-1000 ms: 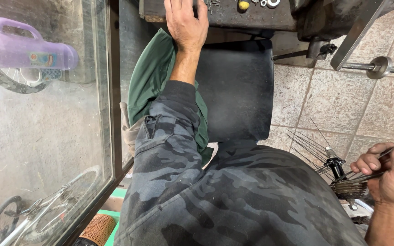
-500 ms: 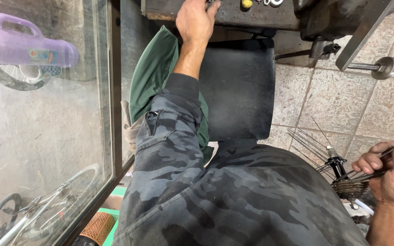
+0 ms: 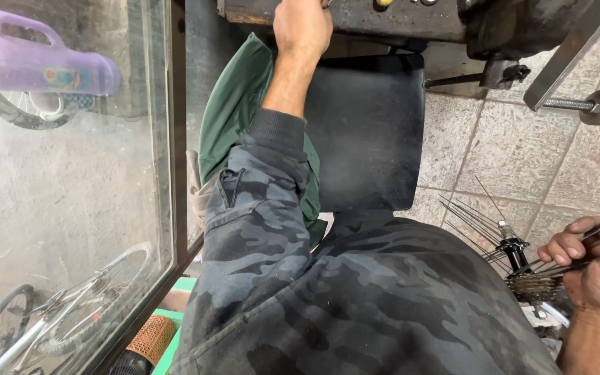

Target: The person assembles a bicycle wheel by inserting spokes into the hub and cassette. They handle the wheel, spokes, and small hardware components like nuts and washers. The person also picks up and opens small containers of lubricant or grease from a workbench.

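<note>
My left hand (image 3: pixel 303 28) reaches far forward onto the edge of a dark metal workbench (image 3: pixel 411 17). Its fingers run past the top of the picture, so what they do is hidden. My arm is in a dark camouflage sleeve (image 3: pixel 258 208). At the lower right my right hand (image 3: pixel 595 267) is closed around thin spokes (image 3: pixel 477 215) of a bicycle wheel. Just left of that hand sit the wheel's black hub (image 3: pixel 512 250) and a stack of toothed sprockets (image 3: pixel 532 285).
A black padded seat (image 3: pixel 369 132) stands below the bench, with a green cloth (image 3: pixel 234 118) hanging at its left. A glass pane (image 3: pixel 71 208) on the left shows a purple jug (image 3: pixel 36 66) and a bicycle (image 3: pixel 57 312). A metal bar (image 3: pixel 592 104) juts out over the tiled floor (image 3: pixel 494 153).
My left hand has slid further forward over the bench, and its fingers have left the picture. My right hand stays on the spokes.
</note>
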